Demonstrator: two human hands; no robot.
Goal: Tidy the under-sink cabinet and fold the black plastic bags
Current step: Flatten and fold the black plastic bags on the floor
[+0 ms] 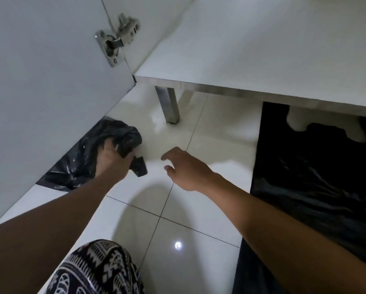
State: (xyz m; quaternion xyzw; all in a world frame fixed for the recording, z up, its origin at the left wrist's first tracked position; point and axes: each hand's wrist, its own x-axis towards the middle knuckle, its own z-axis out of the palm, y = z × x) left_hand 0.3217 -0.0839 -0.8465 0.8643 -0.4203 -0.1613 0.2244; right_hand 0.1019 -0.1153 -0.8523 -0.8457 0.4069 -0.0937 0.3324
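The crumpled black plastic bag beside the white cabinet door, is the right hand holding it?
No, the left hand grips the crumpled black plastic bag; the right hand is open and empty above the white tiled floor.

Both arms are bare along all that shows, from the left forearm and right forearm to the left hand and right hand. The knee wears a black-and-white printed garment, patterned in bands of zigzags, triangles and leaf-like shapes.
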